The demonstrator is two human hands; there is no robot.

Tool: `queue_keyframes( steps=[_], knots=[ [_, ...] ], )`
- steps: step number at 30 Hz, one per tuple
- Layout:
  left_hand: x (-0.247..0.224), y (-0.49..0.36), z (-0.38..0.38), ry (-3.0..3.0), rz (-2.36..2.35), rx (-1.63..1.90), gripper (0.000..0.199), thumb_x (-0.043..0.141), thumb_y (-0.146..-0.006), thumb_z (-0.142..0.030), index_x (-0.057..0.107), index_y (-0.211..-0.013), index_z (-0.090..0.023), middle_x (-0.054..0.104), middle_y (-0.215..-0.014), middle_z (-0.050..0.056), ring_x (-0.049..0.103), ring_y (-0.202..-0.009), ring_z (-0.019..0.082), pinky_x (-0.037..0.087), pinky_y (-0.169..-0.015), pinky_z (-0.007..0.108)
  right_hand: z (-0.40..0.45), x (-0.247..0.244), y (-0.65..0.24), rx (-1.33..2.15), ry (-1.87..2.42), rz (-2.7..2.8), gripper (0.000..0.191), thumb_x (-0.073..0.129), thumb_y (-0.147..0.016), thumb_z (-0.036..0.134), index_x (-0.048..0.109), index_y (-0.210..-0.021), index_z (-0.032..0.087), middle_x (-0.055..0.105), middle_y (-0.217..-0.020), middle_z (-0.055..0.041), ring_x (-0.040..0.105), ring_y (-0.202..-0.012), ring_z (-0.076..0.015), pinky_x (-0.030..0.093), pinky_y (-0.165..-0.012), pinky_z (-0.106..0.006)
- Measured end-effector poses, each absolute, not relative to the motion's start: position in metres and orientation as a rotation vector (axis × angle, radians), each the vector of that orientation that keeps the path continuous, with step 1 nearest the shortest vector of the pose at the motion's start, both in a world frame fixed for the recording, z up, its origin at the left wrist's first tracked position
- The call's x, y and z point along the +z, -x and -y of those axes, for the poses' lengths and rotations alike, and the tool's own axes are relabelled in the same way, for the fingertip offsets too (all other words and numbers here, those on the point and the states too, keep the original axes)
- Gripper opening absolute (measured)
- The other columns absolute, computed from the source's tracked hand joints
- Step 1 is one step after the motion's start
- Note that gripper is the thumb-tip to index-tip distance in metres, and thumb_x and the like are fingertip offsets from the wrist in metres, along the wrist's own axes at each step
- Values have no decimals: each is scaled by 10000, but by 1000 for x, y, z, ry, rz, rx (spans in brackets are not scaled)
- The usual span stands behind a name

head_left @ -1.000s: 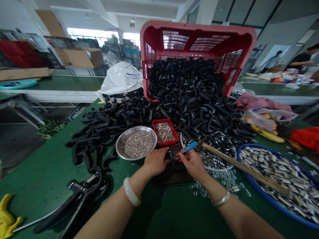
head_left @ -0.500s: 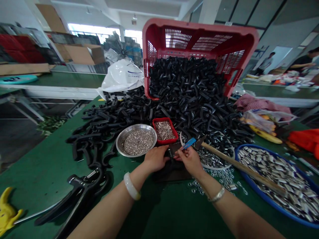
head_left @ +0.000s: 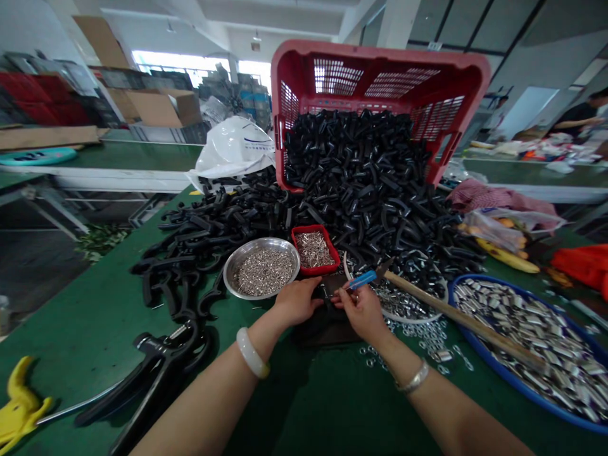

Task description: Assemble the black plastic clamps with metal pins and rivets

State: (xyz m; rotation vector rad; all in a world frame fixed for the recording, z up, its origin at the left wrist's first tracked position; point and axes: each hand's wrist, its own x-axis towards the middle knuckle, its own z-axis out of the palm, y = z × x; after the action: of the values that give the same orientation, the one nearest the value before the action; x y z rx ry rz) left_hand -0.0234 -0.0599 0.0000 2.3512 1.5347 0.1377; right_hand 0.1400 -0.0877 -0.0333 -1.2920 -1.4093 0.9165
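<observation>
My right hand [head_left: 365, 311] pinches a slim tool with a blue handle [head_left: 361, 280], its handle pointing up to the right; its exact kind is unclear. My left hand [head_left: 297, 303] has its fingers closed on a black plastic part [head_left: 327, 310], dark against a dark flat plate [head_left: 313, 335]. A small shiny metal piece stands up from the part between both hands. Close by are a steel bowl [head_left: 228, 278] of small metal pieces and a red tray [head_left: 316, 271] of metal pins. The fingertips and tool tip are partly hidden.
A tipped red crate [head_left: 380, 54] spills black plastic parts [head_left: 351, 171] across the green table. To the right, a wooden-handled hammer [head_left: 465, 320] lies across a white basin and a blue basin [head_left: 498, 380] of metal sleeves. Black clamp-like pieces [head_left: 161, 361] lie left.
The blue handle has tipped lower toward the right in my right hand. My left hand stays on the black part. The whole view has shifted slightly.
</observation>
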Motion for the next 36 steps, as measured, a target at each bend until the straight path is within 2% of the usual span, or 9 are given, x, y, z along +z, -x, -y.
queue_keyframes(
  steps=[4,6,12,15,17,23,31,33,36],
  knots=[
    [-1,23,62,-2349,-1545,175,535,488,-786,-387,401,-1276,-192,516,-1244,66,513,-1077,248,405,-896,366,88,-33,-140,713,1369,1586,180,493,-778,366,458,-835,199,614,-767,-87,643,-715,-227,533,-641,-366],
    [-3,23,62,-2347,-1553,200,533,491,-784,-389,406,-1272,-194,514,-1248,62,512,-1077,249,406,-896,367,84,-32,-139,717,1377,1597,185,511,-763,364,454,-834,203,611,-753,-79,641,-706,-226,530,-638,-365],
    [-4,24,61,-2335,-1549,201,532,498,-778,-380,405,-1273,-208,509,-1255,49,507,-1081,239,399,-902,355,73,-19,-142,1237,1294,1298,323,580,-691,449,394,-793,205,582,-702,0,625,-586,-147,533,-574,-313],
    [-4,25,59,-2350,-1516,191,526,486,-784,-383,404,-1275,-213,518,-1245,45,513,-1072,237,400,-899,352,74,-13,-145,1549,1213,1385,348,615,-672,444,419,-799,185,594,-677,10,625,-593,-132,519,-560,-274],
    [-5,25,59,-2345,-1522,188,529,480,-787,-388,398,-1279,-210,514,-1249,46,512,-1075,235,398,-901,351,75,-13,-147,1612,1181,1424,351,626,-671,433,431,-808,176,599,-678,9,626,-593,-127,516,-556,-264],
    [-4,24,61,-2334,-1555,191,539,486,-782,-385,400,-1280,-198,500,-1265,49,507,-1081,243,393,-908,353,79,-23,-147,1226,1263,1166,399,642,-630,469,426,-815,189,577,-701,23,620,-603,-131,528,-509,-258],
    [0,23,62,-2317,-1566,159,535,478,-793,-393,381,-1288,-214,495,-1268,52,496,-1092,238,389,-903,342,80,-28,-143,1048,1271,1363,327,570,-714,464,426,-835,197,561,-740,-12,629,-662,-176,550,-530,-309],
    [-1,23,62,-2325,-1568,164,535,480,-792,-398,385,-1285,-213,500,-1262,56,504,-1081,240,396,-894,348,81,-29,-141,922,1301,1482,269,528,-753,441,442,-843,203,569,-752,-34,627,-673,-189,547,-567,-332],
    [-2,24,62,-2331,-1574,165,537,481,-792,-404,386,-1283,-209,502,-1259,61,508,-1076,244,400,-889,359,85,-32,-138,651,1342,1685,205,504,-768,395,485,-843,206,596,-800,-84,618,-782,-239,513,-705,-405]
  ],
)
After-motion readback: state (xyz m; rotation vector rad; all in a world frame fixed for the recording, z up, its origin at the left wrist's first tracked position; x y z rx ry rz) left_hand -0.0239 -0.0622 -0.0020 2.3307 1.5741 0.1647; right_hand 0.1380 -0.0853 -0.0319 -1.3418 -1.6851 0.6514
